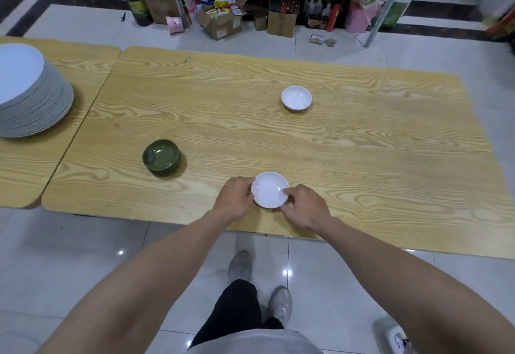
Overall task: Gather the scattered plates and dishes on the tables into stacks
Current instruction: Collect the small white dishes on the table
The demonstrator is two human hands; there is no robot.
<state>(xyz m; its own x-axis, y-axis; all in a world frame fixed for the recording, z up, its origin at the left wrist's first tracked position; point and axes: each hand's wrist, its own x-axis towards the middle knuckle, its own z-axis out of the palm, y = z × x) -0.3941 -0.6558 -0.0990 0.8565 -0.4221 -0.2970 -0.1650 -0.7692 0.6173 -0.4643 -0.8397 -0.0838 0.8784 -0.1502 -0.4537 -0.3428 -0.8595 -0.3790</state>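
I have the small round white ceramic dish (269, 190) between both hands near the close edge of the pale wood-grain table (250, 131). My left hand (235, 197) curls its fingers round the dish's left rim, and my right hand (302, 206) pinches the right rim with the thumb on top. I cannot tell whether the dish is lifted or resting on the wood.

Much looks done already. A tall stack of large white plates (30, 97) stands far off to the left of my left hand, on the neighbouring wooden table (83, 58). A short stack of dark green bowls (161, 157) sits just left of and beyond that hand.

One second small white dish (296, 98) lies alone, well beyond my right hand. I judge that pairing the two white dishes is about all that remains here.
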